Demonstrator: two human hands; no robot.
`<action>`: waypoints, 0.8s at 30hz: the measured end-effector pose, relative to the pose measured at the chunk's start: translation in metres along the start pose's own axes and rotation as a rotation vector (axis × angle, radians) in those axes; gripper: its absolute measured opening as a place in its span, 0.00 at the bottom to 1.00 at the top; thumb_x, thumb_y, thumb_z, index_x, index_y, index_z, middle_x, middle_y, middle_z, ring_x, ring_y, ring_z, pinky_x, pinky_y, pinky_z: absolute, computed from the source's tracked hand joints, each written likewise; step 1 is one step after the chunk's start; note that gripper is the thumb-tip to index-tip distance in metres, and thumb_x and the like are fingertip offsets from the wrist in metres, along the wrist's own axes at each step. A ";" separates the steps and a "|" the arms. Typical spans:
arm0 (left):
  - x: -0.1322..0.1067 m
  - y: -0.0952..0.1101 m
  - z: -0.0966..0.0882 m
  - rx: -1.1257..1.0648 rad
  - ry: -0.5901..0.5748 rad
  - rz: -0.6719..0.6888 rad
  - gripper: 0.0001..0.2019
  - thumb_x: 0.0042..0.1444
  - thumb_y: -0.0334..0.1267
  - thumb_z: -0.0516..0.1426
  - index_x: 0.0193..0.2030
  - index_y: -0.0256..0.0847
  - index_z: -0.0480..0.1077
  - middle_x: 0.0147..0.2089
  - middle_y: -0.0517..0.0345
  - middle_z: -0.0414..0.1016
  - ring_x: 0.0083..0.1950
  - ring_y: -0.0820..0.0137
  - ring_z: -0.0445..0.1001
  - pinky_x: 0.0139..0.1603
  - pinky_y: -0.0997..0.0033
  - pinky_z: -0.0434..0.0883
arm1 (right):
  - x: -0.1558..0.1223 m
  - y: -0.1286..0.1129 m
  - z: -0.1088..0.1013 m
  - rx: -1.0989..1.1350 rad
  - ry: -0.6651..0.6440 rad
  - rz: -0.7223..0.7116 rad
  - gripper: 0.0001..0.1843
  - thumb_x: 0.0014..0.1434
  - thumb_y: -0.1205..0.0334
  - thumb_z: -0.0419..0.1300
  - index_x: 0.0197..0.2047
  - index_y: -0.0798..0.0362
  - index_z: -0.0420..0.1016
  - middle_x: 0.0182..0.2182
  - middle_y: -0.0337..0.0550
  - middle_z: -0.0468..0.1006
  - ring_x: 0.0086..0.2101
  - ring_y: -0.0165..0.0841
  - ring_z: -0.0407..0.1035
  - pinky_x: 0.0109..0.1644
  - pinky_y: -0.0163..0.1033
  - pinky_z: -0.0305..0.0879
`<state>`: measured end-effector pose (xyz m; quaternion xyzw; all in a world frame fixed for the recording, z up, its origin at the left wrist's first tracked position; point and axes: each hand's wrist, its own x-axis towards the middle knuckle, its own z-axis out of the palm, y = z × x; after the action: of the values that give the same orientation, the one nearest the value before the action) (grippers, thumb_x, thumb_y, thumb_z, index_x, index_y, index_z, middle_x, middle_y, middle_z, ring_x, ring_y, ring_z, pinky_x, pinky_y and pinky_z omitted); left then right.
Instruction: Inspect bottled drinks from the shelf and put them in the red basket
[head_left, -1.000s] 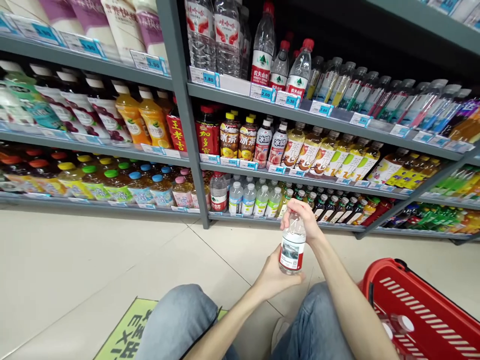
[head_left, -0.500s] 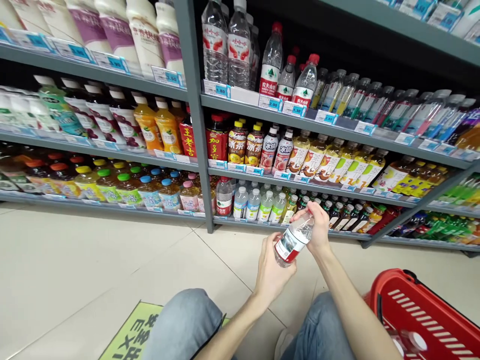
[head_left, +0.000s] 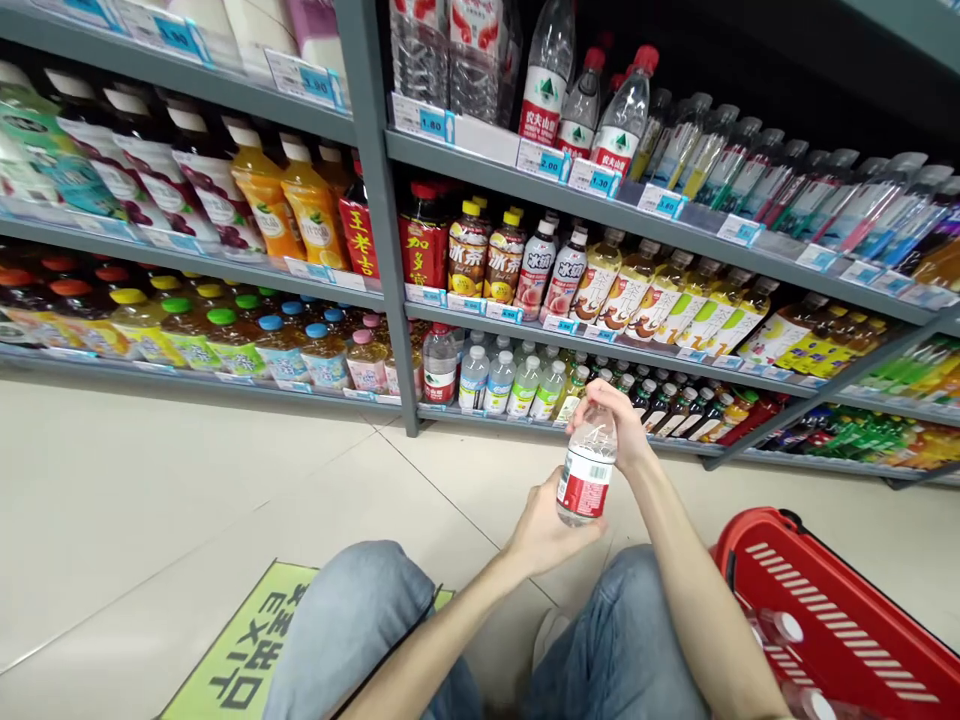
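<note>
A clear plastic water bottle [head_left: 587, 480] with a red and white label is held between both hands, above the gap between my knees. My left hand [head_left: 551, 520] wraps round its lower part from the left and below. My right hand [head_left: 611, 415] grips the top, with its fingers over the cap, which is hidden. The bottle stands nearly upright, leaning a little to the right. A barcode and small print show on the side of the label that faces me.
Ahead stand grey shelves [head_left: 510, 325] with rows of drink bottles and price tags. To my right is a red shopping basket [head_left: 840, 600] with several clear bottles [head_left: 780, 628] inside. A yellow-green floor sign [head_left: 240, 650] lies beside my left knee.
The bottle has turned about its length, from a picture on the label to the barcode side, and is more upright. Both hands stay on it. The view has tilted down slightly.
</note>
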<state>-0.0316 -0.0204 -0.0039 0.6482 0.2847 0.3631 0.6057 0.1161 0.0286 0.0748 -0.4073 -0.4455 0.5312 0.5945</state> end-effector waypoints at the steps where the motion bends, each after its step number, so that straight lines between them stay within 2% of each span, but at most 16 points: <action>1: 0.000 -0.001 0.001 -0.082 -0.054 0.001 0.16 0.48 0.39 0.66 0.40 0.39 0.67 0.32 0.60 0.73 0.30 0.72 0.67 0.32 0.73 0.64 | 0.000 -0.001 -0.003 -0.001 -0.013 0.000 0.13 0.53 0.52 0.63 0.28 0.49 0.63 0.18 0.39 0.77 0.21 0.38 0.72 0.25 0.38 0.65; 3: 0.002 -0.003 0.003 -0.229 -0.136 -0.009 0.16 0.48 0.41 0.67 0.41 0.38 0.68 0.33 0.58 0.73 0.31 0.72 0.68 0.33 0.73 0.64 | 0.000 -0.003 -0.006 0.020 -0.027 -0.009 0.14 0.53 0.49 0.61 0.28 0.48 0.63 0.17 0.39 0.75 0.20 0.38 0.71 0.25 0.39 0.64; 6: 0.004 -0.006 0.000 -0.340 -0.232 -0.042 0.20 0.46 0.45 0.68 0.41 0.36 0.71 0.35 0.54 0.74 0.33 0.71 0.69 0.34 0.73 0.64 | -0.003 -0.006 -0.006 0.070 -0.033 -0.030 0.14 0.54 0.49 0.59 0.27 0.48 0.63 0.17 0.38 0.72 0.22 0.38 0.71 0.28 0.40 0.66; 8: 0.003 -0.006 -0.002 -0.396 -0.345 -0.110 0.23 0.44 0.51 0.68 0.40 0.35 0.73 0.35 0.52 0.75 0.29 0.72 0.66 0.28 0.73 0.61 | -0.004 -0.009 -0.004 0.111 -0.033 -0.040 0.15 0.55 0.48 0.57 0.25 0.48 0.61 0.14 0.36 0.67 0.20 0.37 0.68 0.29 0.41 0.66; 10: 0.000 -0.006 -0.002 -0.467 -0.436 -0.191 0.26 0.42 0.56 0.66 0.40 0.35 0.75 0.35 0.51 0.76 0.22 0.78 0.58 0.23 0.73 0.54 | -0.005 -0.010 -0.002 0.153 -0.034 -0.048 0.17 0.55 0.48 0.56 0.22 0.47 0.59 0.12 0.35 0.63 0.18 0.35 0.64 0.27 0.40 0.65; 12: -0.004 -0.005 0.000 -0.535 -0.447 -0.236 0.29 0.40 0.57 0.65 0.42 0.35 0.76 0.35 0.50 0.77 0.19 0.81 0.49 0.20 0.73 0.47 | -0.006 -0.010 0.000 0.156 -0.030 -0.051 0.19 0.56 0.46 0.55 0.21 0.47 0.58 0.11 0.35 0.62 0.16 0.34 0.62 0.26 0.40 0.64; 15: -0.006 -0.005 0.005 -0.575 -0.403 -0.240 0.26 0.37 0.53 0.65 0.39 0.35 0.76 0.33 0.51 0.76 0.19 0.82 0.46 0.20 0.73 0.44 | -0.007 -0.011 0.001 0.099 0.001 -0.041 0.22 0.57 0.42 0.54 0.21 0.46 0.56 0.10 0.35 0.60 0.15 0.35 0.61 0.24 0.41 0.64; 19: 0.000 -0.008 0.007 -0.589 -0.436 -0.197 0.19 0.34 0.46 0.65 0.32 0.35 0.76 0.25 0.55 0.71 0.20 0.78 0.53 0.20 0.73 0.47 | -0.011 -0.013 0.001 0.061 0.045 -0.067 0.24 0.57 0.42 0.56 0.20 0.46 0.53 0.09 0.33 0.59 0.14 0.33 0.59 0.22 0.40 0.64; 21: 0.003 -0.011 0.007 -0.596 -0.446 -0.186 0.19 0.33 0.44 0.66 0.32 0.35 0.75 0.26 0.55 0.72 0.21 0.75 0.58 0.21 0.73 0.51 | -0.012 -0.013 0.001 0.065 0.054 -0.085 0.24 0.58 0.43 0.56 0.20 0.46 0.53 0.08 0.33 0.58 0.13 0.32 0.57 0.21 0.39 0.64; 24: 0.005 -0.014 0.007 -0.592 -0.442 -0.183 0.19 0.33 0.44 0.66 0.33 0.35 0.75 0.28 0.54 0.73 0.22 0.76 0.59 0.21 0.73 0.52 | -0.011 -0.013 0.000 0.090 0.040 -0.092 0.24 0.59 0.46 0.56 0.19 0.47 0.53 0.08 0.33 0.58 0.13 0.31 0.57 0.21 0.38 0.64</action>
<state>-0.0224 -0.0186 -0.0172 0.4798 0.0867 0.2254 0.8435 0.1195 0.0159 0.0861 -0.3699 -0.4274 0.5146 0.6448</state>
